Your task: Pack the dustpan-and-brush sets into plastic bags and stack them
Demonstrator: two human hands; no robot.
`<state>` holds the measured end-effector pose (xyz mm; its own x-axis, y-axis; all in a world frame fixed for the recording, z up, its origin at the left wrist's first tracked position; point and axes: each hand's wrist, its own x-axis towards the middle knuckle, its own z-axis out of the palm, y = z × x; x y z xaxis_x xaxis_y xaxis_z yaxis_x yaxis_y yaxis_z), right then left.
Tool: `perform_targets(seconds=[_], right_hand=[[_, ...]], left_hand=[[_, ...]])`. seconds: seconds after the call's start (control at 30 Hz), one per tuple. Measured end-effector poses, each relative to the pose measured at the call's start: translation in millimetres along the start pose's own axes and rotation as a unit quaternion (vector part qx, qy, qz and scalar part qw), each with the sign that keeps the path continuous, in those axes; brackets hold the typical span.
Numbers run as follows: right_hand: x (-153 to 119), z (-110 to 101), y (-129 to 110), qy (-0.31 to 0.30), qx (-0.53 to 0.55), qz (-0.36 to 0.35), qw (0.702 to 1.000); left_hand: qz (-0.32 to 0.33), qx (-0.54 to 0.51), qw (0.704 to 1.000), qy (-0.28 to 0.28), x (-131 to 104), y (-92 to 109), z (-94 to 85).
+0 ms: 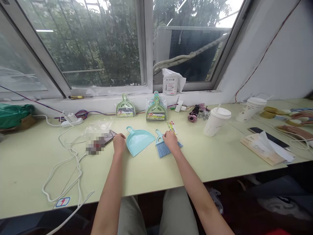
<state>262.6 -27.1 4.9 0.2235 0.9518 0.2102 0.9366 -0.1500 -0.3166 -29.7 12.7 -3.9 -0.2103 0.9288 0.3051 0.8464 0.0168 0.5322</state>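
Observation:
A light blue dustpan (139, 141) lies on the pale green table (146, 176), its handle toward the window. My left hand (119, 142) rests just left of the dustpan, fingers curled and closed; what they hold, if anything, is hidden. Right of the dustpan is a small blue brush (163, 149) with its bristles toward me. My right hand (170, 140) is on the brush with its fingers closed around the upper edge. Behind that hand lies a yellow and red label card (172, 127).
Bagged green dustpan sets (156, 109) (125, 106) stand by the window. White cables (79, 173) and a phone (109, 137) lie left. Lidded cups (216, 121) (250, 109), a tissue packet (264, 150) and a dark phone (269, 137) are right. Another person's hands (297, 132) show at the right edge.

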Motion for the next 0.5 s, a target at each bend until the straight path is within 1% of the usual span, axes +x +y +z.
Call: perform_targets(seconds=[0.1,0.2,0.27,0.33,0.4,0.5], right_hand=[[-2.5,4.0,-2.0,-0.023,-0.009,-0.023,0.999],[-4.3,5.3,-1.1,-0.042,-0.018,-0.017,0.999],[-4.2,5.1,0.3,-0.045,-0.010,-0.006,0.999],[-2.9,3.8,1.2,-0.028,0.011,0.001,1.000],[-1.4,1.1,0.8,0.008,0.045,0.002,0.999],[-0.6,-3.5,-2.0,0.053,0.105,-0.010,0.993]], left_hand=[[-0.018,-0.007,1.000,-0.009,-2.6,7.5,1.0],[-0.017,0.014,0.998,-0.054,-6.3,11.3,5.5],[-0.003,0.023,0.997,-0.073,-8.2,11.3,9.2],[0.013,0.019,0.997,-0.075,-9.5,10.9,12.7],[0.028,0.006,0.996,-0.082,-10.3,12.0,15.6],[0.057,-0.020,0.992,-0.110,-12.1,18.7,19.7]])
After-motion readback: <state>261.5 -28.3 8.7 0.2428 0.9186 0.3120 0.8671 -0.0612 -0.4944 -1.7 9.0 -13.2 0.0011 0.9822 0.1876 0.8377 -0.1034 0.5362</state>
